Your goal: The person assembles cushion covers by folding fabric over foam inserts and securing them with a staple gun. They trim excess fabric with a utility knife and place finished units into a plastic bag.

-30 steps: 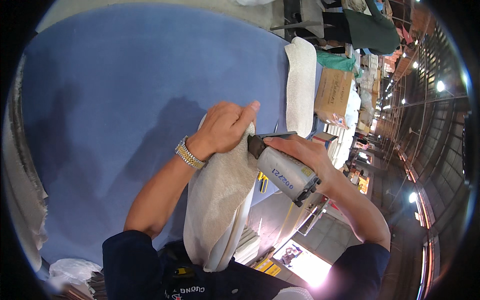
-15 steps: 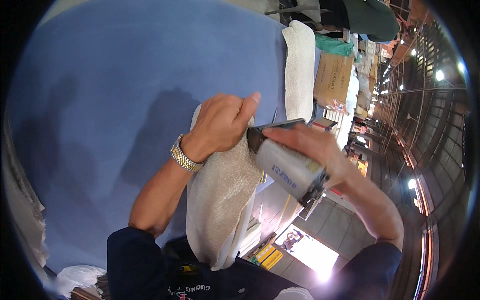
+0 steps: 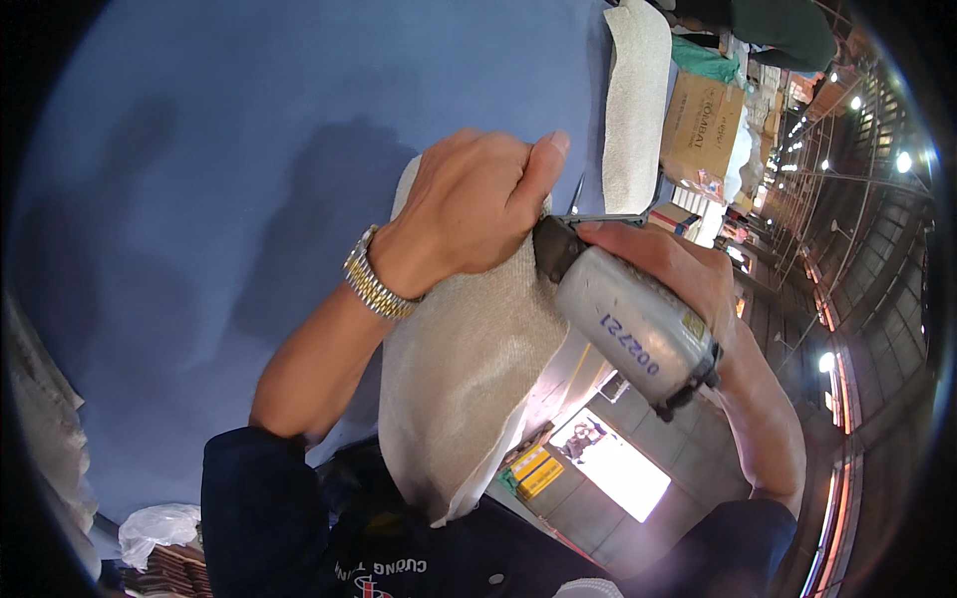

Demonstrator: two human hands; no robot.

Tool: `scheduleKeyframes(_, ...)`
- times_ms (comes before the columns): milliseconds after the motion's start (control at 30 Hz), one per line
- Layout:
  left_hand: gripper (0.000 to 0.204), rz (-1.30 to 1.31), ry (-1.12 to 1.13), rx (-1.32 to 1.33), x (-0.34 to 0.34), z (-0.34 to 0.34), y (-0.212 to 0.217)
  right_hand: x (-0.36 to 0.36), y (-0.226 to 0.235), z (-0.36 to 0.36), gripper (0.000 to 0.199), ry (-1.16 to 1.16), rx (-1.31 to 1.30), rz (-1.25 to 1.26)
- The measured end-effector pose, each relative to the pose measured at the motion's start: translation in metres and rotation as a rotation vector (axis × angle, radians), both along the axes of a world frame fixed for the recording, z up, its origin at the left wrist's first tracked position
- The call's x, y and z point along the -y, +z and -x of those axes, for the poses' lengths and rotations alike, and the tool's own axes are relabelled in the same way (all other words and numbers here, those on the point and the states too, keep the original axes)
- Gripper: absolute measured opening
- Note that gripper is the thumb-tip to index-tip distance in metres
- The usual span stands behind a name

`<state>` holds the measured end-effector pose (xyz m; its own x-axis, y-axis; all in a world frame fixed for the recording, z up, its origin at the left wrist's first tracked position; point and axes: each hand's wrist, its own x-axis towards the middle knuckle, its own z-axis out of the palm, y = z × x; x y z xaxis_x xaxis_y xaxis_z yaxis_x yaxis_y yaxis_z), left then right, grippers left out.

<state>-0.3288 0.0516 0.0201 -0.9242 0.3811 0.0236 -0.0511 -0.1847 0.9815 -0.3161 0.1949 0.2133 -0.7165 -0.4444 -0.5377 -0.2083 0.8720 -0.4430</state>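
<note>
My left hand (image 3: 475, 204) is closed over the edge of a beige fabric-covered pad (image 3: 467, 364), its thumb pointing up and away. A metal watch band circles that wrist. In my right hand (image 3: 678, 261) is a grey staple gun (image 3: 630, 324), my fingers wrapped around its handle. The dark nose of the gun meets the pad's edge just right of my left hand; whether it presses in cannot be made out. The pad's near end lies against my dark shirt, and its pale underside shows along the right side.
A large blue surface (image 3: 229, 90) spreads beyond and left of my hands. Another beige piece (image 3: 636, 110) lies at its right edge, near a cardboard box (image 3: 702, 130). A white plastic bag (image 3: 159, 528) is at the lower left. Someone in dark green (image 3: 783, 30) is at the far right.
Both hands, with the pad and the staple gun, sit slightly farther right and away in the picture. The surroundings have shifted too. Both grips stay the same.
</note>
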Motion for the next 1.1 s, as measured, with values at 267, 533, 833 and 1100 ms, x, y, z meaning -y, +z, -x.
scheduleKeyframes(267, 0.070, -0.053, -0.179, 0.195, 0.014, 0.010, -0.015, 0.011, -0.005, -0.007, 0.082, 0.039, -0.095, 0.049)
scheduleKeyframes(533, 0.067, -0.057, 0.105, 0.453, 0.016, -0.014, -0.053, -0.016, -0.022, -0.143, 0.066, -0.397, -0.437, 0.230)
scheduleKeyframes(833, 0.060, -0.181, 0.207, 0.461, 0.036, -0.034, 0.070, -0.098, -0.201, -0.258, 0.063, -0.651, -0.478, 0.033)
scheduleKeyframes(1100, 0.060, -0.183, 0.079, -0.616, 0.030, -0.131, 0.286, 0.025, -0.034, -0.164, 0.057, -0.766, -0.383, 1.425)
